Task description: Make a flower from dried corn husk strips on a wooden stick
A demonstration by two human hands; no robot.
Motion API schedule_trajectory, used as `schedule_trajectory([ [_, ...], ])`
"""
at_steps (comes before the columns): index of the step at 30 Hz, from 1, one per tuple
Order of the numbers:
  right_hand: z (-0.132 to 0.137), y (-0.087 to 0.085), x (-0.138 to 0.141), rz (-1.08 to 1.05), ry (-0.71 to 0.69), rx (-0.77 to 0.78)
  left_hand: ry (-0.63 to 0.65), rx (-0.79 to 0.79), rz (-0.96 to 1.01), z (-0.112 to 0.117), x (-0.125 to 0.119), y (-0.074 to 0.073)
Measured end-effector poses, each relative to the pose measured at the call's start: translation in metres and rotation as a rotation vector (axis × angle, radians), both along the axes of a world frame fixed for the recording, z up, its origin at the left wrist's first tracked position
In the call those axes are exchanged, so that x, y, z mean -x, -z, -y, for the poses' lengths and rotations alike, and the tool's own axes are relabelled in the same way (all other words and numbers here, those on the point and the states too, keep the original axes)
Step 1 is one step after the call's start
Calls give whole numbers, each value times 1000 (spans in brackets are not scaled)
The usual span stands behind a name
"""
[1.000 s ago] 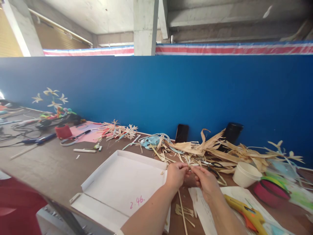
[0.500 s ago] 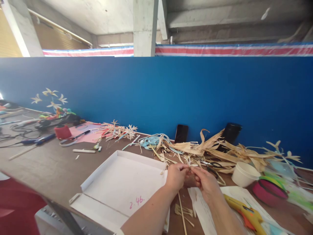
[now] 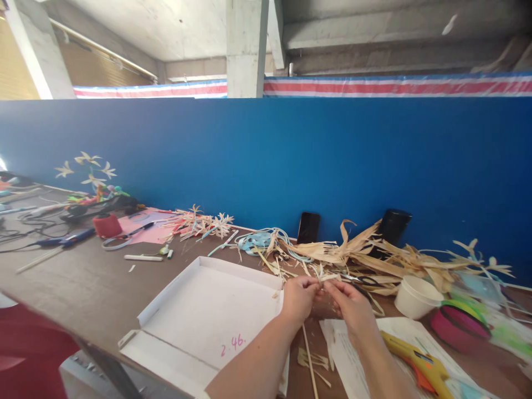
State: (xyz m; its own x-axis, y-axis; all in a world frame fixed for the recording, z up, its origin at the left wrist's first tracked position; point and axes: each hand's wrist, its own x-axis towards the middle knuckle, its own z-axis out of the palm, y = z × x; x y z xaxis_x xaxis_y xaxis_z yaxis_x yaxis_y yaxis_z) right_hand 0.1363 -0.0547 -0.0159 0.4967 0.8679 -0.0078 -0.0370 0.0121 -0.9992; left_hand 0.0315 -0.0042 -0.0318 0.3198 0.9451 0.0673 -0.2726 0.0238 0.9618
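Observation:
My left hand [image 3: 300, 296] and my right hand [image 3: 351, 305] meet over the table, fingertips pinched close together on a small flower [image 3: 322, 274] of pale dried husk strips. Its thin petals stick up above the fingers, and the exact grip point is hidden. A thin stick [image 3: 310, 360] runs down from beneath my left hand toward the near edge; whether it joins the flower cannot be seen. Just beyond my hands lies a heap of dried corn husks [image 3: 353, 246], with black-handled scissors [image 3: 368, 281] at its near side. Cut husk scraps [image 3: 313, 357] lie below, between my forearms.
A shallow white cardboard box [image 3: 208, 310] stands left of my hands. On the right are a yellow glue gun [image 3: 415, 357] on paper, a white cup [image 3: 417, 297] and a pink bowl [image 3: 459, 327]. A phone [image 3: 308, 227] leans against the blue partition [image 3: 266, 160].
The fingers of my right hand have shifted slightly at the flower, and a pale husk petal beside them now shows more plainly. Both hands stay in the same place.

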Motion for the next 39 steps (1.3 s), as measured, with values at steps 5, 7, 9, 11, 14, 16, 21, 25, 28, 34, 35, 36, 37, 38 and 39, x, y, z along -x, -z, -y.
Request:
schedule_trajectory([
  [5, 4, -5, 1, 33, -9, 1, 23, 94, 82, -1, 2, -5],
  [7, 5, -7, 2, 86, -31, 15, 12, 107, 98, 0, 5, -9],
  [9, 6, -7, 4, 164, -51, 25, -5, 113, 97, 2, 8, -13],
  [11, 6, -7, 5, 233, -61, 33, -17, 119, 87, 3, 10, -15],
  [14, 5, -4, 5, 290, -67, 35, -17, 136, 82, 3, 11, -15],
  [16, 3, -2, 5, 319, -61, 19, -23, 142, 76, 3, 11, -14],
  [21, -1, 1, 3, 429, -45, -13, -57, 99, 53, 3, 10, -11],
  [25, 1, 0, 3, 512, -32, -16, -75, 71, 9, 2, 8, -9],
  [28, 2, -2, 3, 488, -14, -4, -89, 41, -32, 1, 7, -7],
  [34, 2, -1, 1, 418, 19, -3, -74, -50, -117, 1, 9, -8],
  [35, 2, 0, 0, 400, 17, -2, -79, -78, -130, 2, 10, -9],
  [36, 1, 2, 0, 379, 14, 1, -86, -110, -136, 2, 10, -10],
  [37, 0, 4, -1, 353, 11, 3, -90, -143, -137, 3, 10, -11],
  [38, 0, 6, -1, 318, 10, -1, -93, -175, -136, 3, 10, -12],
  [39, -1, 7, -2, 278, 11, -7, -97, -204, -133, 4, 10, -12],
])
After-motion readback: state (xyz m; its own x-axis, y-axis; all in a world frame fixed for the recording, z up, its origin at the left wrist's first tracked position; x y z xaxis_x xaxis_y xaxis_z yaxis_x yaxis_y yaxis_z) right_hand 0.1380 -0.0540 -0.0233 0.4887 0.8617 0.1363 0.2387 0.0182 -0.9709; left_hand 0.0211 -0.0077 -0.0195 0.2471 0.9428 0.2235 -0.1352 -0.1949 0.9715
